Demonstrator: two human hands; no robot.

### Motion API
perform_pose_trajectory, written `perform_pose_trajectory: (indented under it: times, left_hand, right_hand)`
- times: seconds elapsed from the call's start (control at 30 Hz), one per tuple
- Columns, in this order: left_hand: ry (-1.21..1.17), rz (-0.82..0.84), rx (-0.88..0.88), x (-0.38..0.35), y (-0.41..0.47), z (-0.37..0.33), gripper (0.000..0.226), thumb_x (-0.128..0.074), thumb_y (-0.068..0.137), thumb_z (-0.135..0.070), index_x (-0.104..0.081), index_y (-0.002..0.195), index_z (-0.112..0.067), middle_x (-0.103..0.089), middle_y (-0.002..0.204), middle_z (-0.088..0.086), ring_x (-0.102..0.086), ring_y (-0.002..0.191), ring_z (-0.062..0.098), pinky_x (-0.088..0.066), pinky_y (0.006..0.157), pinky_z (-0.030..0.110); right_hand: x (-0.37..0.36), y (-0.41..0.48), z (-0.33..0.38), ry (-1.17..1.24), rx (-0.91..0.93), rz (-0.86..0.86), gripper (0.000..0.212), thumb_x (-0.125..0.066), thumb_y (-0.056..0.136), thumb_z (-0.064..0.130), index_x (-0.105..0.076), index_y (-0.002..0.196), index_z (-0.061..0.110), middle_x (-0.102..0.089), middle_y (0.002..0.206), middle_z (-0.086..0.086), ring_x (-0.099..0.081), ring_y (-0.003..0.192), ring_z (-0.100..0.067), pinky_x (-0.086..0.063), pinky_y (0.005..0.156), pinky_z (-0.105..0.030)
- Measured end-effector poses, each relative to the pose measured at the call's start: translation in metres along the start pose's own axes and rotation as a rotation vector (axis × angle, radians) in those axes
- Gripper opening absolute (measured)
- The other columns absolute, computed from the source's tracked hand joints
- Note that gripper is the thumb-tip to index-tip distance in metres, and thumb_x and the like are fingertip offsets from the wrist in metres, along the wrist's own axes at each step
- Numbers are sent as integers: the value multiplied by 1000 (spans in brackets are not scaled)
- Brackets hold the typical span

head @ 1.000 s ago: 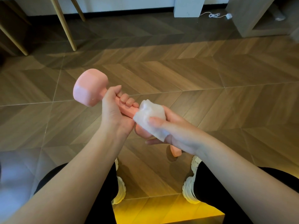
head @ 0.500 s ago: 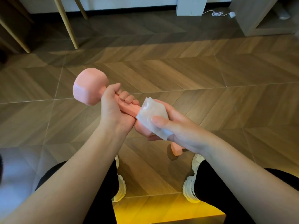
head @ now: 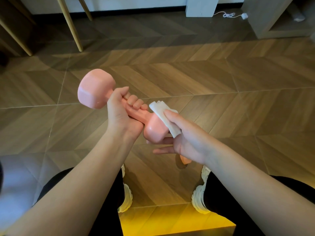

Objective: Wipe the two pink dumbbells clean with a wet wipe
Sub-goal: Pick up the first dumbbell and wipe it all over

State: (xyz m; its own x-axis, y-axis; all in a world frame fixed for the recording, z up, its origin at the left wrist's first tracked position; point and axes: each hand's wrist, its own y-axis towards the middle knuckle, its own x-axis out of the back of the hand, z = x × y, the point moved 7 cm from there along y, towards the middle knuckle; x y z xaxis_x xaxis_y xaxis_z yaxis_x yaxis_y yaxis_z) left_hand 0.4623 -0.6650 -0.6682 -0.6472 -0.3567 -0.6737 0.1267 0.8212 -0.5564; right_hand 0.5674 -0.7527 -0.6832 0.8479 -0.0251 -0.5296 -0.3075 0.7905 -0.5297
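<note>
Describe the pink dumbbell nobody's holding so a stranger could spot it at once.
Look at the herringbone wood floor between the person's white shoes. Just below the right hand holding the wet wipe a pink stub shows: the second dumbbell, lying on the floor, unlike the lifted dumbbell in the left hand.

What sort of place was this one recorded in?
Probably a room in a home: brown herringbone wood-look floor, slim light wooden furniture legs, and a thin white cable coiled near the wall.

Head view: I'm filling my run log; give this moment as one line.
left hand: grips pink dumbbell handle | right hand: presses wet wipe on near head | second dumbbell: floor, mostly hidden
</note>
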Motion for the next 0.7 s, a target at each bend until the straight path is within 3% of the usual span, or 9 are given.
perform_pose_trajectory:
  times: [0.13, 0.23, 0.37, 0.47, 0.57, 0.7]
  left_hand:
    - [-26, -30, -23, 2, 0, -3, 31, -53, 89, -17, -38, 63, -19, -36, 52, -6, -38, 45, 10, -39, 53, 23]
    - [-30, -90, -41, 4, 1, -6, 35, -53, 92, -17, -32, 64, -20, -26, 51, -7, -29, 41, 9, -33, 46, 21]
    - [-34, -99, -49, 3, 1, -8, 36, -50, 91, -15, -29, 62, -21, -23, 50, -7, -24, 40, 11, -30, 41, 19]
    - [-3, -91, -64, 3, 1, -11, 34, -47, 90, -15, -28, 63, -21, -21, 50, -7, -21, 41, 12, -28, 43, 21]
    - [14, -99, -76, 6, 1, -13, 33, -46, 89, -14, -28, 62, -21, -20, 49, -7, -20, 40, 12, -27, 42, 21]
    - [14, -84, -77, 5, 0, -9, 35, -45, 89, -13, -28, 60, -20, -20, 48, -6, -20, 39, 12, -27, 41, 21]
  right_hand:
    - [-3, 0, 7, -10, 64, -8, 57, -72, 84, 31, -51, 136, 18, -64, 124, -14, -64, 105, -30, -56, 88, -50]
    - [-1, 2, 9, -100, 129, -124, 54, -77, 81, 28, -55, 131, 20, -67, 124, -8, -68, 108, -28, -59, 85, -47]
    - [-4, 4, 10, -157, 183, -221, 36, -60, 95, 42, -57, 127, 26, -68, 120, -9, -69, 104, -26, -60, 80, -42]
    - [-7, 4, 13, -145, 152, -112, 33, -54, 100, 34, -55, 132, 25, -65, 127, -13, -66, 105, -24, -56, 89, -49]
    - [-9, 1, 13, -139, 138, -28, 44, -65, 93, 23, -52, 135, 21, -63, 130, -10, -65, 109, -23, -56, 87, -45]
    - [-3, 3, 7, -194, 163, -224, 48, -75, 84, 34, -56, 126, 25, -67, 120, -3, -68, 106, -20, -60, 85, -43]
